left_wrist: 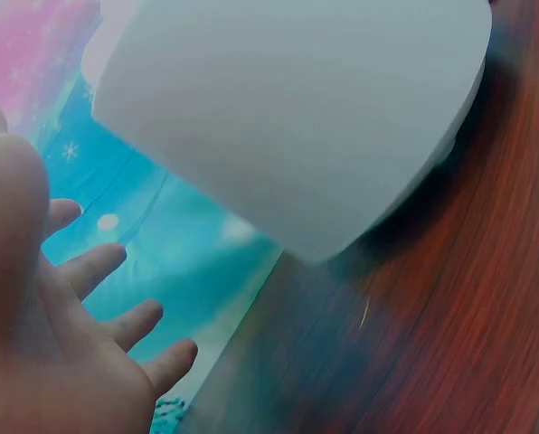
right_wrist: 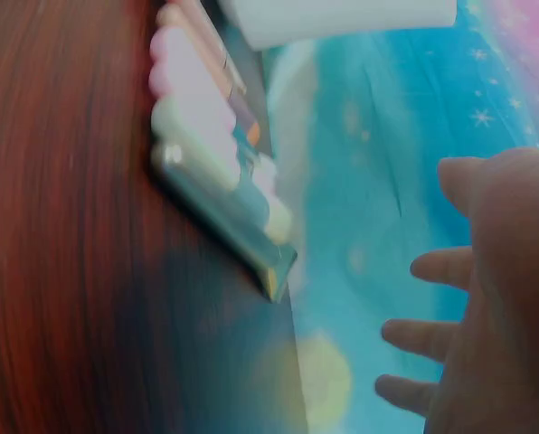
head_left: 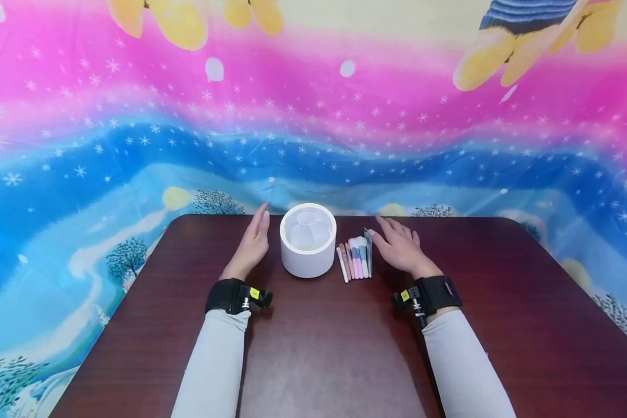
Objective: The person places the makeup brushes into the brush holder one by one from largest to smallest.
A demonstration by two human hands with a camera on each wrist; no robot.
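A white round holder [head_left: 308, 239] with inner compartments stands at the far middle of a dark red-brown table [head_left: 313, 348]. My left hand [head_left: 254, 241] lies just left of it, fingers straight, holding nothing; the left wrist view shows the holder's wall [left_wrist: 297, 117] close beside the spread fingers [left_wrist: 116, 298]. Right of the holder lies a row of small makeup brushes [head_left: 355, 258] and a shiny flat piece [head_left: 368, 249]. My right hand [head_left: 397, 244] rests open beside them. The right wrist view shows the brushes [right_wrist: 206, 136] and the shiny piece [right_wrist: 224, 217].
A bright pink and blue cloth with snowflakes and trees [head_left: 313, 128] hangs behind the table and falls to both sides. The table's far edge [head_left: 449, 217] runs right behind the hands.
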